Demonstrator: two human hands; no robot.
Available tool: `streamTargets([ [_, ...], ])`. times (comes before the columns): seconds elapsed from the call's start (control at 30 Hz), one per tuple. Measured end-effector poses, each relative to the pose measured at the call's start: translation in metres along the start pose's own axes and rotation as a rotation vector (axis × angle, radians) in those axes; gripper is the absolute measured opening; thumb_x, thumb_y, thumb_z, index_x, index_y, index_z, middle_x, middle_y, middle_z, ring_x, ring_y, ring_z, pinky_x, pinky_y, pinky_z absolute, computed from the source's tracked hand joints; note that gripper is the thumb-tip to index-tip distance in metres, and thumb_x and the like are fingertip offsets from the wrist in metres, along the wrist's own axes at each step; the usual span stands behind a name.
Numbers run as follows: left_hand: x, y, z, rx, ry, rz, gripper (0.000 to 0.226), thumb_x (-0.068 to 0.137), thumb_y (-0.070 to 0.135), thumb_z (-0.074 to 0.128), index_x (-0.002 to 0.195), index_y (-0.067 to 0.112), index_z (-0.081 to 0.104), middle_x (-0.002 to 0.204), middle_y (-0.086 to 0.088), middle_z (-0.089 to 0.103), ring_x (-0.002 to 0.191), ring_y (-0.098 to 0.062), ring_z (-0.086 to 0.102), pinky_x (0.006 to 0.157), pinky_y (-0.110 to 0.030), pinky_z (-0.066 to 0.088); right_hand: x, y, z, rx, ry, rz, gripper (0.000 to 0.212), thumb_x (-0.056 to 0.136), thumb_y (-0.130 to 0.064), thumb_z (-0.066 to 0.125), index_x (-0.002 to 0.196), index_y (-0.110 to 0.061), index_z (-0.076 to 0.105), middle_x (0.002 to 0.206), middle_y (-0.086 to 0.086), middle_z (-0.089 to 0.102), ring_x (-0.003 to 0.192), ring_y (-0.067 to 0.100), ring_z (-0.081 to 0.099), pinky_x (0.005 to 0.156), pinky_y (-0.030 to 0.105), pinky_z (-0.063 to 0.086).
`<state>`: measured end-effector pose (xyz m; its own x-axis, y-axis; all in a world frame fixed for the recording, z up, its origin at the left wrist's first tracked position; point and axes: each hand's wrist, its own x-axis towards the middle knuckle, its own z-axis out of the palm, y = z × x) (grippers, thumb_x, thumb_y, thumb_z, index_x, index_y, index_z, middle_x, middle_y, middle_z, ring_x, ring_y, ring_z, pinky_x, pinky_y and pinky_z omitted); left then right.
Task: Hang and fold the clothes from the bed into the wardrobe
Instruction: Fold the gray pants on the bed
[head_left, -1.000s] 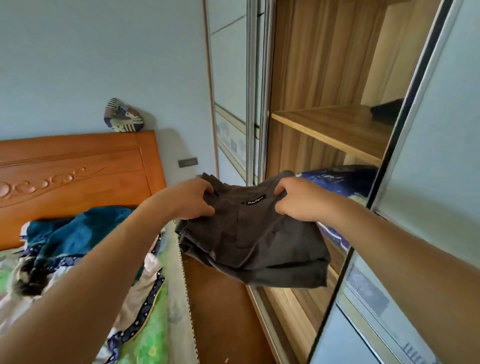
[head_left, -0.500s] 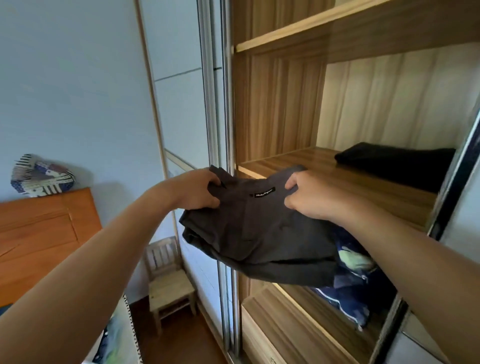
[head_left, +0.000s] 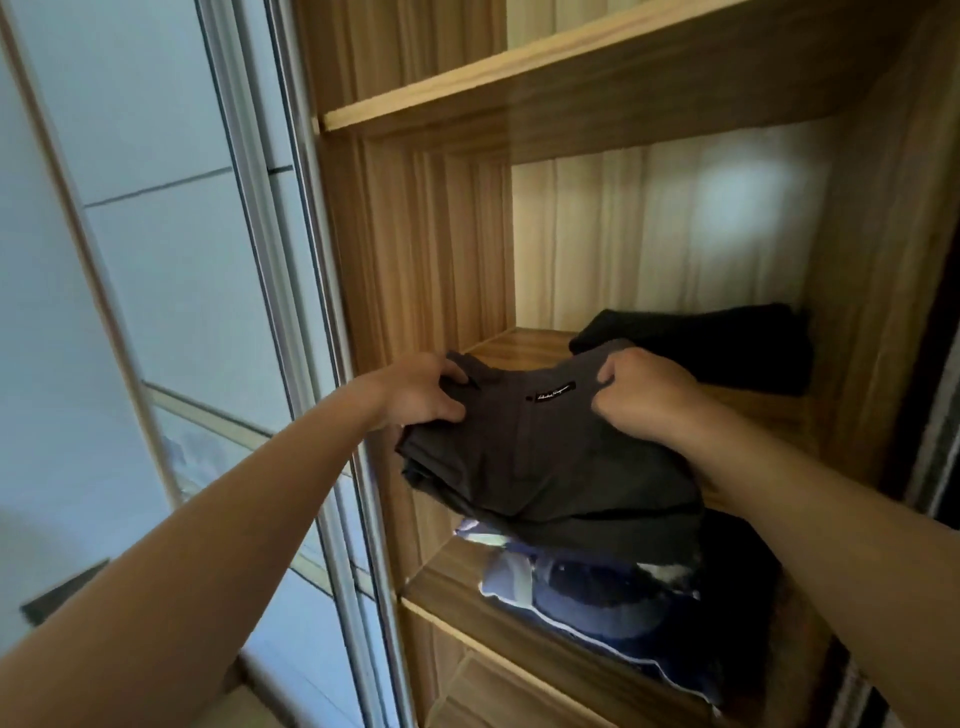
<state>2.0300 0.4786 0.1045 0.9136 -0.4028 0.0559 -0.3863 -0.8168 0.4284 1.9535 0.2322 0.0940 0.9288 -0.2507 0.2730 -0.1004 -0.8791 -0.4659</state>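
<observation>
Lettering on the black label is white script, too small to read. The left hand and right hand each pinch a top corner of the folded dark grey garment, held over the front edge of the wardrobe shelf.

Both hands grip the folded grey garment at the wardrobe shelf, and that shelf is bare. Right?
Not bare. In the head view the shelf holds a folded black garment at its back right. The rest stands: left hand and right hand both grip the folded grey garment.
</observation>
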Motion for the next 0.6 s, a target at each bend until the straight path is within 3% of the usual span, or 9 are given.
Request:
streamTargets([
  [0.2,0.092,-0.015,-0.005,-0.150,-0.111,0.108,0.050,0.086,0.020,0.070,0.135,0.025,0.057,0.110,0.011,0.058,0.092,-0.005,0.059,0.054,-0.007,0.047,0.051,0.011,0.007,0.003,0.041,0.163,0.024,0.088,-0.018,0.061,0.110,-0.015,0.068,0.109,0.007,0.065,0.096,0.024,0.061,0.087,0.035,0.054],
  [0.27,0.117,-0.014,-0.001,-0.193,-0.138,0.149,0.049,0.087,0.017,0.070,0.134,0.024,0.058,0.112,0.007,0.060,0.094,-0.008,0.061,0.057,-0.009,0.050,0.061,0.018,0.007,0.008,0.048,0.219,0.025,0.088,-0.013,0.061,0.112,-0.011,0.070,0.114,0.009,0.065,0.101,0.027,0.062,0.091,0.034,0.053],
  [0.37,0.155,-0.013,0.014,-0.183,-0.187,0.212,0.047,0.087,0.015,0.072,0.132,0.022,0.060,0.120,0.002,0.060,0.096,-0.009,0.060,0.074,-0.014,0.052,0.071,0.033,0.011,-0.028,0.012,0.301,0.025,0.090,-0.008,0.056,0.109,-0.008,0.072,0.113,0.011,0.066,0.102,0.027,0.062,0.094,0.036,0.052],
  [0.47,0.182,-0.010,0.032,-0.155,-0.239,0.284,0.042,0.087,0.017,0.072,0.127,0.022,0.062,0.119,0.002,0.059,0.088,-0.002,0.054,0.061,-0.006,0.045,0.075,0.050,0.013,-0.044,-0.030,0.379,0.022,0.092,-0.007,0.054,0.104,-0.011,0.071,0.107,0.008,0.065,0.088,0.019,0.058,0.085,0.032,0.051],
  [0.53,0.193,-0.006,0.034,-0.181,-0.276,0.298,0.042,0.085,0.018,0.074,0.125,0.025,0.063,0.120,0.002,0.060,0.093,-0.005,0.057,0.070,-0.013,0.049,0.077,0.055,0.011,-0.053,-0.035,0.397,0.023,0.091,-0.006,0.053,0.103,-0.013,0.071,0.100,0.004,0.063,0.083,0.015,0.055,0.080,0.029,0.047],
  [0.6,0.205,0.001,0.029,-0.197,-0.282,0.327,0.047,0.079,0.022,0.077,0.124,0.027,0.064,0.122,0.000,0.062,0.104,-0.014,0.061,0.090,-0.027,0.053,0.084,0.056,0.003,-0.083,-0.022,0.391,0.025,0.091,-0.008,0.051,0.104,-0.015,0.071,0.095,-0.001,0.059,0.080,0.011,0.052,0.079,0.028,0.046],
])
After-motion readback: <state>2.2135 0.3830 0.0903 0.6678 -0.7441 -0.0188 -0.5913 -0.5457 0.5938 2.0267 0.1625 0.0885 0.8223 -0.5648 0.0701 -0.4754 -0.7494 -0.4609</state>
